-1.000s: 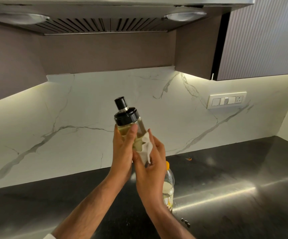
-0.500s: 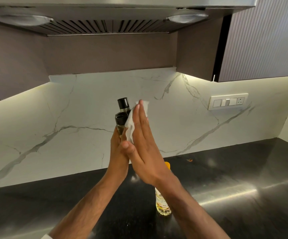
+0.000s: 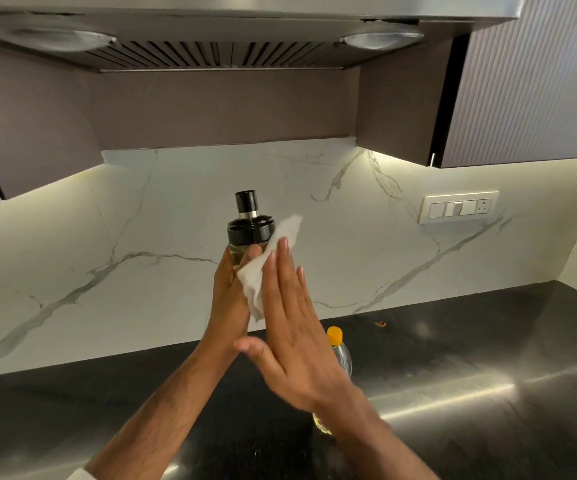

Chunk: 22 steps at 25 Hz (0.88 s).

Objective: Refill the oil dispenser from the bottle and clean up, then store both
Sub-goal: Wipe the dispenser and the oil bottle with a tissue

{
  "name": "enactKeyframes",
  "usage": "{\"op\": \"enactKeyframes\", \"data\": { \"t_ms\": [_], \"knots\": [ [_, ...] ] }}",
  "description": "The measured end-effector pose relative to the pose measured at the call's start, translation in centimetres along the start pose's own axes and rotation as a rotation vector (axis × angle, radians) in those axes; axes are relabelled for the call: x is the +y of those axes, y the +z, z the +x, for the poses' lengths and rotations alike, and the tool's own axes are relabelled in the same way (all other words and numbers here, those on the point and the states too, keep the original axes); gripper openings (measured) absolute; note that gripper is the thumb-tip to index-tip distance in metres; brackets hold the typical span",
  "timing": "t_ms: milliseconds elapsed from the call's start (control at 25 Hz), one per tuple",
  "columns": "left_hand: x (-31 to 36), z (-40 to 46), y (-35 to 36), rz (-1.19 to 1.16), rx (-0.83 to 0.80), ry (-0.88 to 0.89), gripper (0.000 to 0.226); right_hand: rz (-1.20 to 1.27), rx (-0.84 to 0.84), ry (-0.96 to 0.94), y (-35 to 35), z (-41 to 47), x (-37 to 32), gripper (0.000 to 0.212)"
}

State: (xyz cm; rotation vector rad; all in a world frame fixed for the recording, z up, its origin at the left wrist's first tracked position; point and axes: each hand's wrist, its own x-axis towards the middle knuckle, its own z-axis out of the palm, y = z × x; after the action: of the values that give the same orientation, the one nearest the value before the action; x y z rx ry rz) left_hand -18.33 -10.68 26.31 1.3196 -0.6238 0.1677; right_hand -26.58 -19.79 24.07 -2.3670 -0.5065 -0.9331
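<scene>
Right hand, now flat-open, has slid the white paper tissue down the black-capped glass oil dispenser — gripped by the left hand — wipe-down continuing, yellow-capped plastic bottle unstored.

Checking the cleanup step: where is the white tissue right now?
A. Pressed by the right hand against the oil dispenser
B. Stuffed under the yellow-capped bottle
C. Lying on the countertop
A: the right hand, fingers flat, presses the tissue against the oil dispenser that the left hand holds up.
</scene>
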Motion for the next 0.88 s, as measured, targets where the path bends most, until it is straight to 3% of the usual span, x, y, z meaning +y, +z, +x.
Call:
{"op": "enactKeyframes", "data": {
  "t_ms": [120,160,280,320,520,680,880],
  "knots": [
    [-0.4,-0.2,0.2,0.048,-0.02,0.003,0.027,-0.006,0.05,-0.037,-1.6,2.7,0.2,0.091],
    [-0.3,-0.1,0.2,0.038,-0.013,0.007,0.034,-0.028,0.044,-0.053,-1.7,2.5,0.2,0.09],
    [0.7,0.6,-0.4,-0.065,0.048,-0.109,0.094,-0.094,-0.047,-0.106,-0.5,-0.8,0.2,0.089],
    [1.2,0.7,-0.6,-0.034,0.05,-0.085,0.101,-0.099,-0.081,-0.108,0.2,-2.4,0.2,0.089],
    [1.6,0.3,0.2,-0.038,0.011,-0.039,0.087,0.197,-0.028,0.148,0.7,-2.7,0.5,0.089],
    [1.7,-0.2,1.3,-0.046,-0.044,-0.014,0.069,0.393,0.046,0.091,-1.7,0.8,1.0,0.088],
    [1.5,-0.1,2.2,-0.024,-0.023,0.011,0.088,0.372,0.118,0.052,-2.9,4.1,0.0,0.096]
  ]
}}
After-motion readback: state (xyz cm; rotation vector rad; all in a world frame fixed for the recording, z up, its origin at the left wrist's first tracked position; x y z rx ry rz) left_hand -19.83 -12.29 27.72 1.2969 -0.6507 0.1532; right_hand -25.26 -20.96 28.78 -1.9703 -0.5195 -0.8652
